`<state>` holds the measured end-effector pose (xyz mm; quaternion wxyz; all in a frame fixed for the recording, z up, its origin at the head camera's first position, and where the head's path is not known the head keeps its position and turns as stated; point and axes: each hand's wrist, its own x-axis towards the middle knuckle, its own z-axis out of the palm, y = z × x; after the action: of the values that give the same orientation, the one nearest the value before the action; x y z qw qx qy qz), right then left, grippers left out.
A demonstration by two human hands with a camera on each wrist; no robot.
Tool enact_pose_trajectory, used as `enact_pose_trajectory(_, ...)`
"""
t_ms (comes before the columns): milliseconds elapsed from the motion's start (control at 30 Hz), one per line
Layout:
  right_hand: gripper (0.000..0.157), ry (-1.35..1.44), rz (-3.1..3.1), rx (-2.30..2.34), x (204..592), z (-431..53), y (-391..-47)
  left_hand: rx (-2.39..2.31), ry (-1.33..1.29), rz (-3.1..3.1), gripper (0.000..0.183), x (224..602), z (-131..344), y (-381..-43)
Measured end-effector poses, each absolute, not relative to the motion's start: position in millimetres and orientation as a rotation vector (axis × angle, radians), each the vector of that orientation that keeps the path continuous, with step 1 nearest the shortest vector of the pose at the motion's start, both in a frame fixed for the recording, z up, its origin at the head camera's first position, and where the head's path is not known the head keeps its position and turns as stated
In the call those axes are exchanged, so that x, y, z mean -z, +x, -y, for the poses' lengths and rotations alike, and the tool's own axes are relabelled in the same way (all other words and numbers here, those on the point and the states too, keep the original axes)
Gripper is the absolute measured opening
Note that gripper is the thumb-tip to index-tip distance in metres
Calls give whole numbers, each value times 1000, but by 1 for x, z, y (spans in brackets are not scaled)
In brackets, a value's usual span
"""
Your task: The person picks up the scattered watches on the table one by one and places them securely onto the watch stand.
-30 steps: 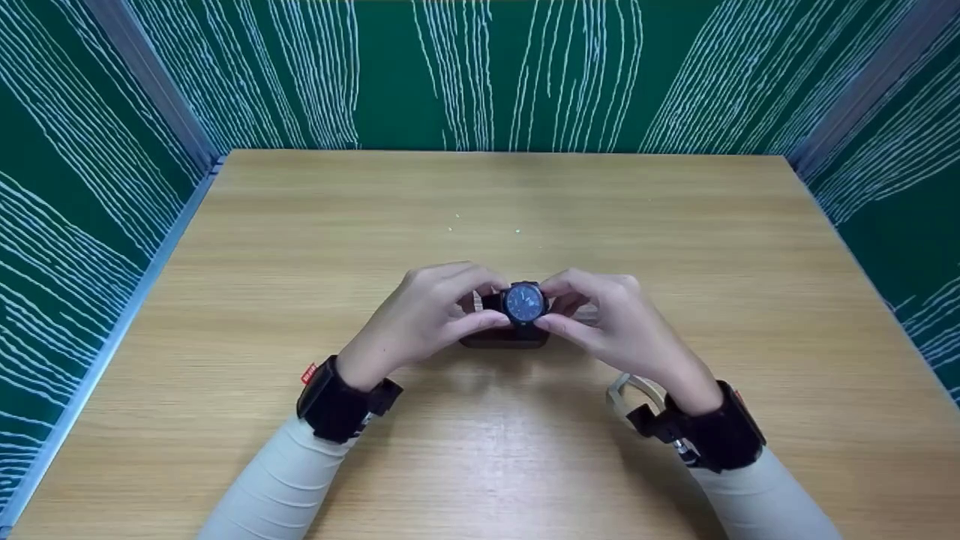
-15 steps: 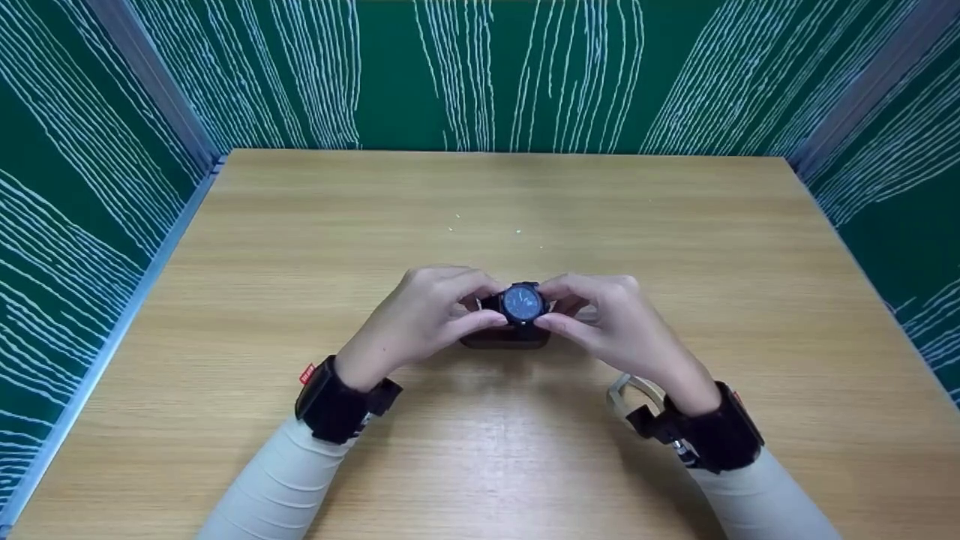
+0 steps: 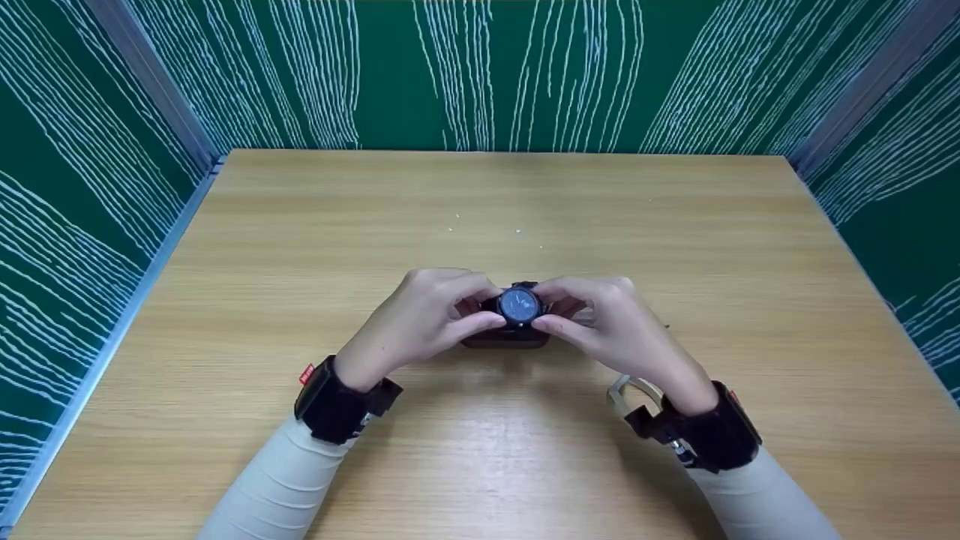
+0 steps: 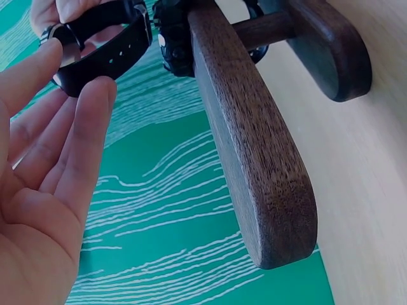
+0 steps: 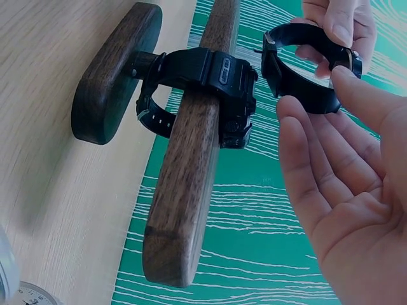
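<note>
Both hands pinch a black wristwatch point(image 3: 519, 305) with a round dark dial, its strap in a loop. My left hand point(image 3: 450, 311) has thumb and index finger at the left side of the case. Thumb and fingers of my right hand point(image 3: 589, 311) grip the opposite side. Beyond the watch, in both wrist views, stands a dark wooden watch stand point(image 4: 254, 140) with a long round-ended bar on a post and foot. Around its bar sits another black watch point(image 5: 230, 98), chunky-cased. In the head view the hands and watch hide much of the stand.
The light wooden table point(image 3: 360, 202) meets green, white-streaked panels point(image 3: 390, 82) at back and sides. Beside my right wrist lies a pale looped strap point(image 3: 619, 394). A white dial with dark markings point(image 5: 35, 295) shows at the lower left corner of the right wrist view.
Both hands and the held watch have shifted slightly left and toward the person. The grip is the same and the stand has stayed in place.
</note>
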<state>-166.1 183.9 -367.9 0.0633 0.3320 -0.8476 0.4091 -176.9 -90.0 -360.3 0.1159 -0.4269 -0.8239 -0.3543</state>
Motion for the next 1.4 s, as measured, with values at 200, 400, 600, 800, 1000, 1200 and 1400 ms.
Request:
enact_pose_trajectory(200, 30, 991, 2568, -1241, 369, -184, -165, 1028, -1235, 2407, 24, 361, 90, -177)
enact_pose_trajectory(400, 30, 996, 2577, -1258, 371, -182, -165, 1045, -1231, 2409, 24, 361, 91, -176)
enact_pose_trajectory(600, 31, 1007, 2589, -1283, 370, -182, -166, 1047, -1237, 2405, 24, 360, 92, -176)
enact_pose_trajectory(800, 32, 1015, 2565, -1263, 371, -182, -167, 1032, -1235, 2409, 23, 359, 92, -177)
enact_pose_trajectory(1000, 30, 1000, 2547, -1255, 371, -183, -167, 1059, -1205, 2457, 22, 358, 91, -176)
enact_pose_trajectory(1200, 29, 993, 2536, -1265, 373, -183, -167, 1098, -1175, 2494, 25, 358, 90, -176)
enact_pose_trajectory(1400, 30, 992, 2529, -1259, 374, -183, -167, 1089, -1187, 2470, 30, 360, 90, -177)
